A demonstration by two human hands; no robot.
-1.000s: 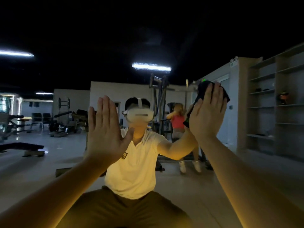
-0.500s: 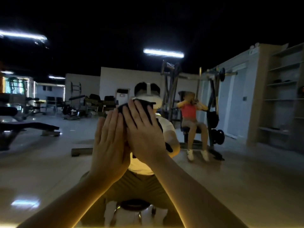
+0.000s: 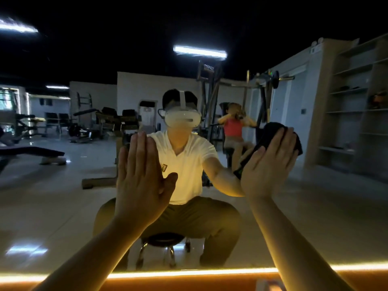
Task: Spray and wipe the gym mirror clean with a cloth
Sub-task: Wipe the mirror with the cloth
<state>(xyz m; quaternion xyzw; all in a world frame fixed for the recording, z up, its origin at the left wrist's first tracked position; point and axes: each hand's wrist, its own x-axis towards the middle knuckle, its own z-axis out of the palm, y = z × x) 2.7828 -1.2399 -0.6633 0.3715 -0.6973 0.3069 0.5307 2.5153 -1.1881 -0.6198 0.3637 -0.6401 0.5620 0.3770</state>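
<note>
Your right hand (image 3: 268,164) presses the soft, limp cloth (image 3: 267,132) on the slick mirror (image 3: 63,196) with straight fingers; your left hand (image 3: 142,175) lies flat, empty. Press through its middle.

- A dim gym hall seen in the mirror (image 3: 63,196): the ceiling (image 3: 105,38) is near black, broken only by cold white tube lights (image 3: 199,51).
- A warm amber light strip (image 3: 189,273) along the glass's lower edge rims the forearms (image 3: 94,244) in yellow (the only warm tone here).
- A white glare patch sits on the glossy floor (image 3: 26,249), lower left.
- The upper-left tube smears; the shelves (image 3: 357,101) at right bow with wide-angle distortion; detail is soft throughout.
</note>
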